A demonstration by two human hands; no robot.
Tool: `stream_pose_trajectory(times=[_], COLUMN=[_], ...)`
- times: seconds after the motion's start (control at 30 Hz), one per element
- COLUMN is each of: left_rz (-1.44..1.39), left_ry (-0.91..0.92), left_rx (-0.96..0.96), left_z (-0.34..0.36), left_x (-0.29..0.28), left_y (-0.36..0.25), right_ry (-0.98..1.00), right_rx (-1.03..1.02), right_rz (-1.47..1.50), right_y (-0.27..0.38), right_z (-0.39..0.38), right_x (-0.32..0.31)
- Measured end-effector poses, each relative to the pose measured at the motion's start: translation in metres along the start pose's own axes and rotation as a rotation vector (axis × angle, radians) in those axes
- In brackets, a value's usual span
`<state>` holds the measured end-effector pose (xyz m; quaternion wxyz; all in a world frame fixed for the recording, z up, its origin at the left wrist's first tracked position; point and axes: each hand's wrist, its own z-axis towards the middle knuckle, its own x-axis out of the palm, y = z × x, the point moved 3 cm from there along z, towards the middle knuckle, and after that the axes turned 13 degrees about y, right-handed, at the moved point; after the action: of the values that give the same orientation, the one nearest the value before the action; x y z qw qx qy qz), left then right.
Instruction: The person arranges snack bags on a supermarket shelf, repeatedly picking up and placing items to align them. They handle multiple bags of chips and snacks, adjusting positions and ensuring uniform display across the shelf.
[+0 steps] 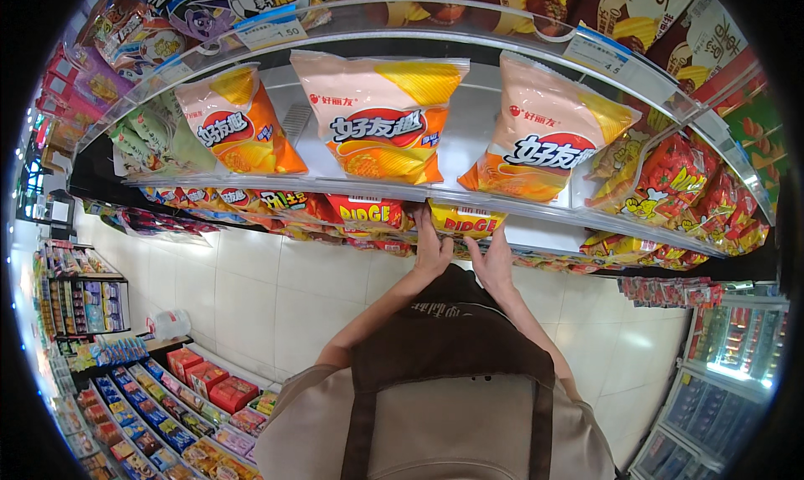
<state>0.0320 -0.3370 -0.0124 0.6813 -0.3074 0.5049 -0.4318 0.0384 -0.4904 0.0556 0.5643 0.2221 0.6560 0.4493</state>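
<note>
My left hand (pixel 431 244) reaches to the lower shelf, its fingers at the left side of a yellow chip bag (pixel 465 220), beside a red chip bag (pixel 366 213). My right hand (pixel 491 256) grips the same yellow bag at its right, with the upper fingertips partly hidden. Three pink-and-orange chip bags (pixel 381 124) stand spaced along the white shelf (pixel 293 95) above, behind a clear front lip (pixel 511 191). Right of the yellow bag is a bare stretch of the lower shelf (pixel 544 234).
Red snack bags (pixel 674 178) fill the shelf's right end, green packets (pixel 146 141) its left. Tiled floor (pixel 251 287) lies below. Snack racks (pixel 159 405) stand at lower left, a glass-fronted cooler (pixel 720 371) at lower right.
</note>
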Motion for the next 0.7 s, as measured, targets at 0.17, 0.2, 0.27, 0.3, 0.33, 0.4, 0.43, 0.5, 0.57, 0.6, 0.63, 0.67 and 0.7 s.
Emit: stream_pose_trajectory(times=[0.17,0.2,0.27,0.3,0.33,0.4,0.43,0.5,0.57,0.6,0.63,0.67,0.7], left_rz=[0.008,0.026,0.033,0.036,0.042,0.053,0.047,0.035,0.139,0.19,0.251,0.313,0.374], left_ry=[-0.003,0.003,0.02,0.027,0.007,-0.035,-0.042,-0.055,-0.09,-0.107,-0.108,-0.109,-0.108], left_rx=[-0.049,-0.059,-0.107,-0.131,-0.116,-0.085,-0.06,-0.01,0.102,0.157,0.228,0.299,0.37], left_z=[0.002,0.003,0.001,0.0,0.001,0.002,0.002,-0.002,-0.01,-0.013,-0.017,-0.019,-0.021], left_x=[-0.003,-0.005,-0.006,-0.007,-0.01,-0.014,-0.017,-0.021,-0.025,-0.027,-0.027,-0.028,-0.028], left_y=[-0.008,-0.01,-0.006,-0.004,-0.01,-0.023,-0.028,-0.038,-0.048,-0.053,-0.057,-0.061,-0.065], right_ry=[-0.015,-0.031,-0.012,-0.002,0.021,0.067,0.061,0.048,0.05,0.05,0.046,0.042,0.038], right_rx=[-0.025,-0.038,-0.035,-0.033,-0.027,-0.014,-0.024,-0.042,-0.039,-0.037,-0.037,-0.036,-0.034], right_rz=[-0.089,-0.13,-0.088,-0.067,-0.048,-0.008,-0.008,-0.009,-0.006,-0.005,0.02,0.044,0.069], right_y=[-0.001,-0.001,-0.004,-0.005,-0.007,-0.012,-0.013,-0.013,-0.012,-0.012,-0.013,-0.016,-0.019], right_z=[-0.001,-0.001,0.0,0.0,0.0,0.0,0.0,0.0,0.0,0.0,0.0,0.0,0.0], right_x=[0.0,0.0,0.002,0.004,0.006,0.01,0.012,0.013,0.014,0.014,0.015,0.017,0.018])
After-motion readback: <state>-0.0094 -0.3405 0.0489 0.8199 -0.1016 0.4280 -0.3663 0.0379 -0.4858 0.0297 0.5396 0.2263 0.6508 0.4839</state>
